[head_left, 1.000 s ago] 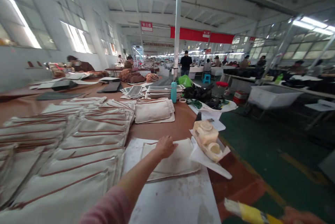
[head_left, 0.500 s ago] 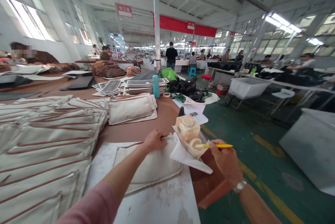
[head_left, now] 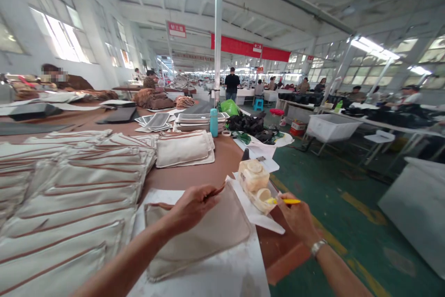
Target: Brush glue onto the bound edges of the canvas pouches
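Note:
My left hand (head_left: pixel 196 206) pinches the brown top edge of a beige fabric piece (head_left: pixel 212 236), which is partly raised off a white board (head_left: pixel 243 271). My right hand (head_left: pixel 297 218) is closed round a yellow stick-like tool (head_left: pixel 290 201). The tool's tip is at the round opening of a small cup (head_left: pixel 263 195). Right behind that cup sits a cloudy plastic container (head_left: pixel 253 174), stained yellowish, with white sheets under it.
Many beige pieces with brown edges (head_left: pixel 86 204) overlap on the left. Behind the board are a beige stack (head_left: pixel 184 148), a turquoise bottle (head_left: pixel 213 123) and black material (head_left: pixel 252 125). White bins (head_left: pixel 330 128) stand on the green floor at right. Several people are farther back.
My left hand has lifted the top edge of the beige piece higher. The yellow tool in my right hand has tipped slightly, its tip lower at the cup. The view has shifted a little.

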Demonstrator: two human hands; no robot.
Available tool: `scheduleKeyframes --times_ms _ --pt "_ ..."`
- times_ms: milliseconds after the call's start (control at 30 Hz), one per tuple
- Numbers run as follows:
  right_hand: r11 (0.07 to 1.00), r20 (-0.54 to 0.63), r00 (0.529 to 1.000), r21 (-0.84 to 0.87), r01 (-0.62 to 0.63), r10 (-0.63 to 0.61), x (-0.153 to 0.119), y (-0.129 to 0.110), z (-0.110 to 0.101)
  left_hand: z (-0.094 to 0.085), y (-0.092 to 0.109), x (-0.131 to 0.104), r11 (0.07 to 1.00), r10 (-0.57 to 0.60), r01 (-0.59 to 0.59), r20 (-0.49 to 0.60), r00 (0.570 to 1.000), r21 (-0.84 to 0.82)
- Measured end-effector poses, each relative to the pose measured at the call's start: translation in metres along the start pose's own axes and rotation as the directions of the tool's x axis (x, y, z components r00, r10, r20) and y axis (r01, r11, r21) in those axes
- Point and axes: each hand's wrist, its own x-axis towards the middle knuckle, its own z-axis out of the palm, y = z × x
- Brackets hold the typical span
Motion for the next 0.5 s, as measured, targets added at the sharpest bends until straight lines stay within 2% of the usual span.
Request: scheduleKeyframes --times_ms 133,233,300,367,433,500 --pt "1.000 -0.103 0.995 -0.006 -0.015 0.014 -0.013 -0.014 -0.017 0.003 0.031 -0.035 0.991 -0.025 0.029 0.036 0.999 -0.130" --pt "0.999 -0.198 0.979 0.009 -0.045 0.045 -0.020 -0.041 -0.042 -0.001 0.047 -0.053 0.981 -0.034 0.043 0.053 0.998 -0.188" --pt "0.991 -0.261 0.963 0.128 -0.033 0.066 -0.028 -0.071 -0.062 -0.003 0.055 -0.062 0.978 -0.034 0.047 0.064 0.997 -0.201" --pt "0.915 -0.285 0.956 0.399 0.056 0.066 -0.040 -0.108 -0.081 -0.004 0.059 -0.069 0.975 -0.023 0.043 0.092 0.996 -0.217" --pt "0.794 -0.250 0.968 0.586 0.164 -0.016 -0.054 -0.147 -0.093 -0.004 0.062 -0.075 0.973 -0.010 0.037 0.116 0.993 -0.230" --pt "0.748 -0.235 0.963 0.614 0.253 -0.133 -0.066 -0.178 -0.098 -0.002 0.064 -0.081 0.968 0.008 0.025 0.128 0.992 -0.250"
